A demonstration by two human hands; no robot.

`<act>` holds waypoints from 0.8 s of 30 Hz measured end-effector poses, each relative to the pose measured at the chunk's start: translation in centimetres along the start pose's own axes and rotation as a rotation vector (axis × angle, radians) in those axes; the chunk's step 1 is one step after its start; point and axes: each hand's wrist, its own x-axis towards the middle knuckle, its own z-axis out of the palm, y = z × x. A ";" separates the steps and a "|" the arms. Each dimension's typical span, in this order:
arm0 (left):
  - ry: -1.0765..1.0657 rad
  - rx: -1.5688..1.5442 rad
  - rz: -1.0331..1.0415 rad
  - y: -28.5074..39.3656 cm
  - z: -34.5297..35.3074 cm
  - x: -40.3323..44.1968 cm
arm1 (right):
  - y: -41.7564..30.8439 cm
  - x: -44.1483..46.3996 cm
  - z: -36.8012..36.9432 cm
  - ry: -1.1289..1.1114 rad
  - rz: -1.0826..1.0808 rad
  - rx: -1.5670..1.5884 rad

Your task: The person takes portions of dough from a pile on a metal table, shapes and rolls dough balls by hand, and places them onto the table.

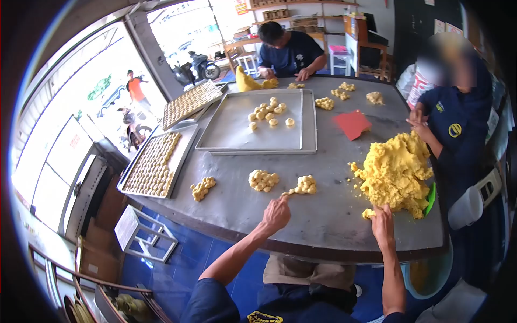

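My left hand [277, 213] is closed, its fingertips pinching the thin tail of a cluster of pale dough pieces [306, 184] on the metal tabletop. Left of that cluster lie two more groups, one of rounded dough pieces [263, 181] and one of small dough pieces [203, 189]. My right hand [383, 223] is at the front edge of a big mound of crumbly yellow paste [396, 169], fingers drawn together against it. A small yellow lump [369, 213] sits just left of those fingers. The mound partly hides my right fingertips.
A large tray [226, 129] holds several dough balls. Filled trays [186, 141] stand at the left. A red sheet [353, 125] lies mid-table, a green scraper-like piece [431, 199] beside the mound. One person [293, 54] works across the table, another [458, 116] at the right. A stool [142, 231] stands below left.
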 end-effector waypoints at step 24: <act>0.365 0.278 0.626 4.8 8.8 2.9 | 3.7 0.2 0.9 0.100 -0.223 -0.236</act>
